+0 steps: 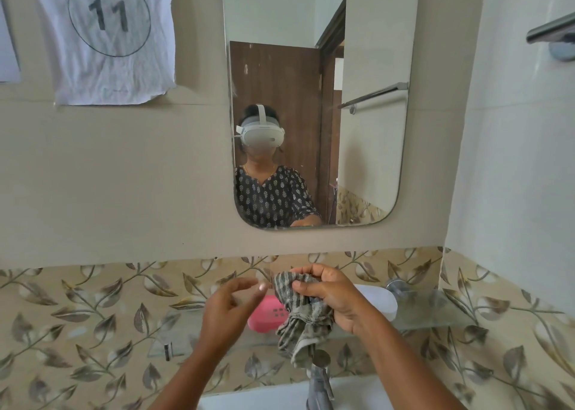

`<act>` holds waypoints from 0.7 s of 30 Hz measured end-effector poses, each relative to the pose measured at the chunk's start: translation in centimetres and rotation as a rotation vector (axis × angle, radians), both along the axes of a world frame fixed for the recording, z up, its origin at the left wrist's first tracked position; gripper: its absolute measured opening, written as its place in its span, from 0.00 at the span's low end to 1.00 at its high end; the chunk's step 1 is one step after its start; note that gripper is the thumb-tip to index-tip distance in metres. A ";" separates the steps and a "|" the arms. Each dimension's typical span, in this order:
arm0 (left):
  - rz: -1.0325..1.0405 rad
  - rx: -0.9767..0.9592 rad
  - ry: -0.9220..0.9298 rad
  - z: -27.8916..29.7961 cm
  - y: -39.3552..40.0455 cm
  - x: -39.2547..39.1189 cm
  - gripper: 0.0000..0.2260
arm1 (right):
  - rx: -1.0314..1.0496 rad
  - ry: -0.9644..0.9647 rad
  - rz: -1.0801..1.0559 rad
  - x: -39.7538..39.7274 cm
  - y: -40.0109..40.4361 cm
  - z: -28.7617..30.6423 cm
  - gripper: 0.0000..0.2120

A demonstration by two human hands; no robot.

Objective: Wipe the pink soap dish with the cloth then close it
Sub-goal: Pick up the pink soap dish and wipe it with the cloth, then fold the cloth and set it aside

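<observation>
Striped cloth (pixel 303 310) in right hand (pixel 334 297), pink soap dish (pixel 266 314)

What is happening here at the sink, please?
A person stands before a mirror above a sink. The right hand grips a bunched striped cloth. The left hand hovers beside it with fingers loosely spread, holding nothing. The pink soap dish lies on a glass shelf behind the hands. The cloth hangs in front of the dish; whether it touches it cannot be told.
</observation>
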State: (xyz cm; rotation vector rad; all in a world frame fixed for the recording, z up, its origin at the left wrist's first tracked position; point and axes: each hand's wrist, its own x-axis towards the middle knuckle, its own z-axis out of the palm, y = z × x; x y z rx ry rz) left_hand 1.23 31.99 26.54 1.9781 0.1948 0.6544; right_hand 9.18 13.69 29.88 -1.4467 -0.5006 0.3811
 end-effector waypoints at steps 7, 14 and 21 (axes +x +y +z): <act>-0.483 -0.438 0.070 2.0 -1.7 -0.1 0.20 | 0.051 -0.101 0.016 -0.7 0.2 1.6 0.11; -0.386 -0.444 -0.017 4.2 -2.5 0.0 0.08 | -0.381 -0.247 0.091 -0.1 -3.1 2.5 0.18; -0.406 -0.509 -0.014 5.8 -4.1 0.6 0.04 | -0.449 -0.448 -0.177 -0.4 -6.6 4.5 0.12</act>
